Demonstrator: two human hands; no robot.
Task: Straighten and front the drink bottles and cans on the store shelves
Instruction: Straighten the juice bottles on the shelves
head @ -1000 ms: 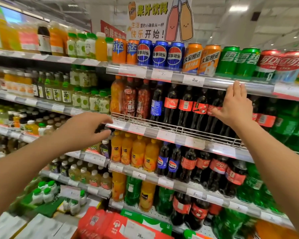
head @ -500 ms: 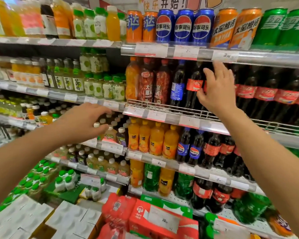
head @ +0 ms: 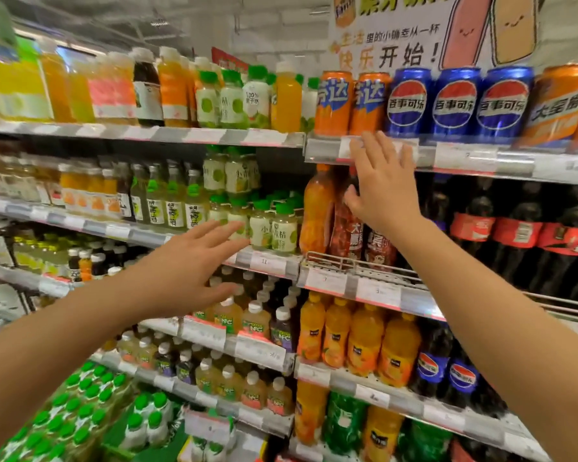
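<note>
Your right hand (head: 379, 191) is raised in front of the second shelf from the top, fingers straight and spread apart, their tips reaching up over the price rail (head: 467, 158) under the top shelf's cans. Its thumb lies against the neck of a dark red bottle (head: 346, 228), which stands just right of an orange soda bottle (head: 316, 211); whether the palm actually touches any bottle, you cannot tell. Above your fingertips stand two orange Fanta cans (head: 334, 103), with three blue Pepsi cans (head: 454, 101) just to their right, labels facing out. To the right of your wrist runs a row of cola bottles (head: 514, 231) with red labels behind a wire rail. Your left hand (head: 194, 261) hovers lower and to the left, fingers loose and apart, holding nothing, its tips near the small green-capped bottles (head: 274, 225) at the right end of that shelf. Below, orange juice bottles (head: 364, 341) sit beside two Pepsi bottles (head: 444, 368).
</note>
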